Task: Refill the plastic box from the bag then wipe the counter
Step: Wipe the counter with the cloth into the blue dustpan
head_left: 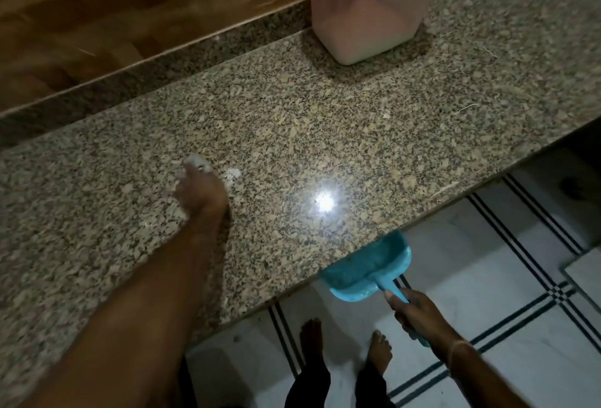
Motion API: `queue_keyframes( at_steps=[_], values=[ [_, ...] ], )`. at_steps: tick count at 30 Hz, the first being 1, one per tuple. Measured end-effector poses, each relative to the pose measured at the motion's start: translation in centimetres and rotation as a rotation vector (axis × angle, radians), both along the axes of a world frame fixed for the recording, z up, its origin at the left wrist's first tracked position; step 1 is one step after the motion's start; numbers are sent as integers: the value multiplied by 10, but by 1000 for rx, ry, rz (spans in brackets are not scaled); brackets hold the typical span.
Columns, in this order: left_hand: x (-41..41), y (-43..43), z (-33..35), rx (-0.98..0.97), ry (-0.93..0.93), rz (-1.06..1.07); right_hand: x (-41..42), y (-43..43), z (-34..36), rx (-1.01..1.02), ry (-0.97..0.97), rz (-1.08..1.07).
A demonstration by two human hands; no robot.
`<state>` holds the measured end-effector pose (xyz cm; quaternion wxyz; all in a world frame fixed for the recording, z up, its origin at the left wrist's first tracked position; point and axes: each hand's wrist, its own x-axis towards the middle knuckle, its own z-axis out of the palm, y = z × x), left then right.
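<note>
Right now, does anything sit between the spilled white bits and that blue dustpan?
Nothing visible does. Only open counter lies between the white bits and the dustpan held at its edge; the plastic box stands farther back.

on the speckled granite desk (325, 134), blurred left hand (200, 193) beside patches of white powder (233, 173); fingers (195, 176) too smeared to read. just under the front edge, light blue plastic dustpan (374, 264), handle gripped by right hand (419, 313). at the back, translucent plastic box with red lid (367, 17), pale powder inside. below, bare feet (312, 336) on white tiled floor (487, 277).
</note>
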<state>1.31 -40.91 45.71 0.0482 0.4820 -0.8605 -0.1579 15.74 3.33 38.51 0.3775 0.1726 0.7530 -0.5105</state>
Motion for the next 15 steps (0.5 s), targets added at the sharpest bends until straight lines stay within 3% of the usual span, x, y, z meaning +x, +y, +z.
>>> queue_keyframes(
  at_steps=[4, 7, 9, 11, 15],
  values=[
    [-25, 118, -1, -103, -33, -568, -7, -7, 4, 24, 16, -9],
    [-10, 177, 10, 227, 119, -824, -7, -11, 11, 24, 12, -41],
    [-19, 156, 13, 300, 247, -655, -7, -11, 19, 22, 10, -64],
    [-37, 107, 13, 212, 339, -421, -6, -5, 25, 12, 22, -86],
    [-66, 14, 2, 16, 85, -160, 0, 5, 27, 4, -3, -107]
  ],
)
